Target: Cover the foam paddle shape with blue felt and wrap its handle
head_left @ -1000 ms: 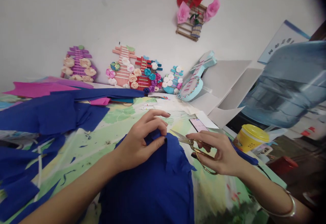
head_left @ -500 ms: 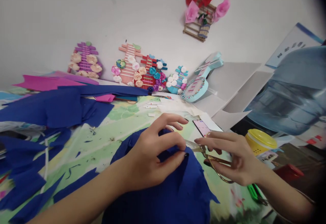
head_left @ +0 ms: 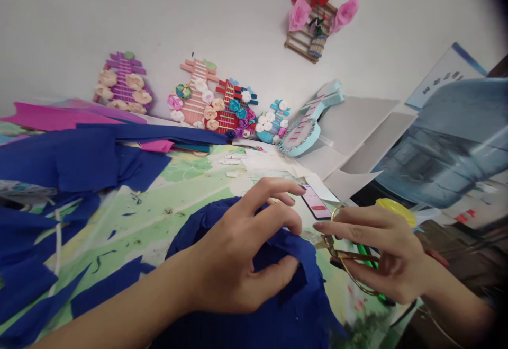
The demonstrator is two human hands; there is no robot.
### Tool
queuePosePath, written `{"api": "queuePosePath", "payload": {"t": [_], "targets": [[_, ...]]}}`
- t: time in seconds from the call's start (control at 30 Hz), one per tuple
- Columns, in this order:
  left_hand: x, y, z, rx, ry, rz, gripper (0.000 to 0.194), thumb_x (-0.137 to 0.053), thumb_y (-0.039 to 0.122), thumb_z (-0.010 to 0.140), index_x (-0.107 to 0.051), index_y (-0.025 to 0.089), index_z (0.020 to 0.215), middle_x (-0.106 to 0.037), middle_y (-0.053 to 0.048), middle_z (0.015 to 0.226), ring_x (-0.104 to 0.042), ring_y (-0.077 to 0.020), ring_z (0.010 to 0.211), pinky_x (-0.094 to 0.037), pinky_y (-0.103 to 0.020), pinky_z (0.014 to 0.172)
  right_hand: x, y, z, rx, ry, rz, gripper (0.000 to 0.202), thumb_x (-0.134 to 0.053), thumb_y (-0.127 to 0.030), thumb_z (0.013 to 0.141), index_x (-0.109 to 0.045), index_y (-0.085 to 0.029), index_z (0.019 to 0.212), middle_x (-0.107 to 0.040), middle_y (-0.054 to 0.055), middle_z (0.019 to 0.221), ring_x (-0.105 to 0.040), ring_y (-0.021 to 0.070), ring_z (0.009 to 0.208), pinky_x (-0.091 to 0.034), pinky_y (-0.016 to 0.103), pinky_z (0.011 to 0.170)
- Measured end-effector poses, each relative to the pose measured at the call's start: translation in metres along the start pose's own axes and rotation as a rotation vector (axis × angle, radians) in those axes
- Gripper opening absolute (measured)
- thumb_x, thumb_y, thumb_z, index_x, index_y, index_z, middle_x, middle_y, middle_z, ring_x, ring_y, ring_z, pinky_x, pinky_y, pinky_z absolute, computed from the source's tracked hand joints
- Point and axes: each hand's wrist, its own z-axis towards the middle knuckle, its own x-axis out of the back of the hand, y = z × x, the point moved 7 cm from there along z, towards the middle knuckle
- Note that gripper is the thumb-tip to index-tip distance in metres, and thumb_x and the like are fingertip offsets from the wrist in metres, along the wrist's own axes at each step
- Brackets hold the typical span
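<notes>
A rounded piece covered in dark blue crepe paper lies in front of me, ragged along its right rim. Over its top rests my left hand, thumb touching the blue paper and fingers curved but apart, gripping nothing. My right hand, just right of the blue piece, has its fingers in the gold handles of a pair of scissors. Their blades point left toward the rim and are blurred.
Blue paper sheets and cut strips cover the table's left side. A phone lies beyond my hands. Paper-flower-trimmed instrument models lean on the wall. A large water bottle and yellow-lidded tub stand right.
My left thumb and index finger have parted from their pinch on the paper edge. The right hand with the scissors has shifted right and slightly down, away from the blue piece.
</notes>
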Motion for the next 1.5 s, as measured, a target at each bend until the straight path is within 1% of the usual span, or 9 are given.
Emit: {"api": "queuePosePath", "payload": {"t": [0.4, 0.63, 0.73, 0.83, 0.97, 1.03, 1.13, 1.33, 1.5], "targets": [[-0.003, -0.003, -0.001, 0.008, -0.028, 0.011, 0.035, -0.056, -0.002, 0.065, -0.057, 0.017, 0.096, -0.041, -0.012, 0.133, -0.045, -0.0248, 0.122, -0.045, -0.037, 0.099, -0.009, -0.003, 0.008, 0.044, -0.035, -0.065, 0.038, -0.054, -0.016, 0.088, -0.054, -0.019, 0.126, -0.066, 0.004, 0.080, -0.055, 0.0118, 0.062, -0.039, 0.026, 0.053], [-0.003, -0.017, -0.002, 0.044, 0.002, 0.013, 0.018, -0.056, 0.003, 0.078, -0.059, 0.018, 0.088, -0.042, -0.010, 0.132, -0.048, -0.0216, 0.117, -0.046, -0.036, 0.097, -0.013, 0.004, 0.000, -0.037, -0.043, -0.054, 0.038, -0.056, -0.020, 0.090, -0.054, -0.021, 0.129, -0.065, 0.001, 0.075, -0.052, 0.0090, 0.057, -0.039, 0.023, 0.053], [-0.002, -0.027, -0.003, 0.061, 0.018, 0.028, 0.016, -0.052, 0.004, 0.081, -0.056, 0.017, 0.089, -0.045, -0.011, 0.130, -0.048, -0.0212, 0.117, -0.045, -0.037, 0.098, -0.012, 0.016, -0.008, -0.181, 0.034, 0.030, 0.036, -0.057, -0.020, 0.089, -0.057, -0.021, 0.124, -0.060, -0.001, 0.068, -0.049, 0.0079, 0.053, -0.037, 0.021, 0.049], [-0.003, -0.035, -0.006, 0.078, 0.007, 0.090, 0.016, -0.051, 0.004, 0.082, -0.056, 0.018, 0.087, -0.046, -0.011, 0.130, -0.044, -0.0231, 0.123, -0.040, -0.041, 0.103, -0.023, 0.037, -0.020, -0.482, 0.124, 0.166, 0.028, -0.060, -0.025, 0.086, -0.062, -0.018, 0.113, -0.052, -0.003, 0.059, -0.043, 0.0080, 0.050, -0.034, 0.022, 0.046], [-0.015, -0.046, -0.013, 0.079, -0.072, 0.122, 0.014, -0.051, 0.005, 0.083, -0.056, 0.018, 0.084, -0.056, -0.010, 0.119, -0.052, -0.0202, 0.114, -0.044, -0.037, 0.097, -0.068, 0.063, -0.038, -0.882, 0.215, 0.585, 0.034, -0.060, -0.041, 0.082, -0.058, -0.015, 0.105, -0.044, -0.007, 0.055, -0.037, 0.0071, 0.043, -0.030, 0.021, 0.040], [-0.028, -0.052, -0.018, 0.086, -0.169, 0.090, 0.014, -0.050, 0.005, 0.083, -0.054, 0.018, 0.082, -0.061, -0.009, 0.112, -0.057, -0.0184, 0.106, -0.047, -0.034, 0.092, -0.093, 0.073, -0.042, -1.011, 0.213, 0.751, 0.035, -0.063, -0.043, 0.077, -0.056, -0.015, 0.098, -0.050, -0.005, 0.059, -0.038, 0.0060, 0.040, -0.028, 0.021, 0.038], [-0.048, -0.061, -0.027, 0.122, -0.331, 0.047, 0.016, -0.048, 0.003, 0.079, -0.052, 0.018, 0.080, -0.064, -0.008, 0.111, -0.057, -0.0192, 0.107, -0.046, -0.035, 0.094, -0.114, 0.085, -0.048, -1.094, 0.275, 0.817, 0.037, -0.065, -0.042, 0.071, -0.056, -0.015, 0.095, -0.054, -0.004, 0.060, -0.040, 0.0057, 0.039, -0.028, 0.020, 0.038], [-0.080, -0.067, -0.046, 0.270, -0.620, -0.023, 0.025, -0.045, 0.001, 0.072, -0.053, 0.019, 0.087, -0.058, -0.002, 0.081, -0.058, -0.0171, 0.088, -0.049, -0.031, 0.083, -0.139, 0.085, -0.074, -1.212, 0.288, 0.931, 0.041, -0.065, -0.048, 0.071, -0.055, -0.015, 0.094, -0.060, -0.002, 0.062, -0.044, 0.0074, 0.035, -0.028, 0.021, 0.035], [-0.096, -0.078, -0.052, 0.468, -0.640, 0.015, 0.023, -0.061, 0.020, 0.074, -0.048, 0.020, 0.093, -0.059, -0.007, 0.097, -0.058, -0.0242, 0.099, -0.048, -0.039, 0.087, -0.149, 0.083, -0.089, -1.222, 0.459, 1.012, 0.039, -0.068, -0.042, 0.069, -0.057, -0.015, 0.095, -0.062, -0.002, 0.060, -0.042, 0.0068, 0.033, -0.027, 0.021, 0.035]]}}
